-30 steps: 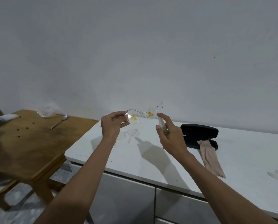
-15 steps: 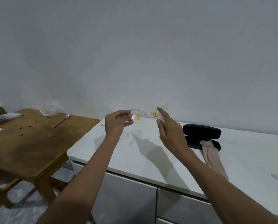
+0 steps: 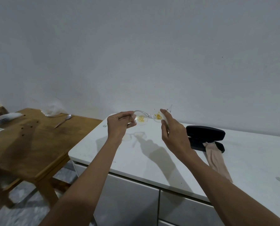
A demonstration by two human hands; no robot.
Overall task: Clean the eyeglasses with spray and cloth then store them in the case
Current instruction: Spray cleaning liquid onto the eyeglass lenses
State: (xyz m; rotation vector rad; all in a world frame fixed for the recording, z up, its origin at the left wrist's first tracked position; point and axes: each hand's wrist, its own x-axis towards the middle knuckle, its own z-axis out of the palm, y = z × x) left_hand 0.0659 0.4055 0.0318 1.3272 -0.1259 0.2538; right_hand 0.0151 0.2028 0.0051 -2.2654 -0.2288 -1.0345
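Both forearms reach up and away from the body, meeting above the white cabinet top. The left hand is raised with its back toward the camera, wrist slightly bent, fingers curled in; its thumb and fingertips pinch the left end of the eyeglasses. The glasses are clear-framed and held in the air, level, lenses facing the camera, each lens carrying a yellow smear in its middle. Their shadow falls on the cabinet top just below.

The right hand stands at the 3 o'clock side of the glasses, palm turned leftward, wrist straight with the forearm. Its fingers are wrapped round a small pale spray bottle, most of which is hidden in the palm; the forefinger stretches up over the bottle's top, next to the right lens. Whether that finger is pressing down I cannot tell.

At 3 o'clock from the right hand, on the cabinet top, lies the black case, open, lid raised. A beige cloth hangs out of it and trails toward 5 o'clock along the surface.

At 9 o'clock from the cabinet stands a wooden table bearing a spoon, a crumpled clear plastic bag and some white papers.
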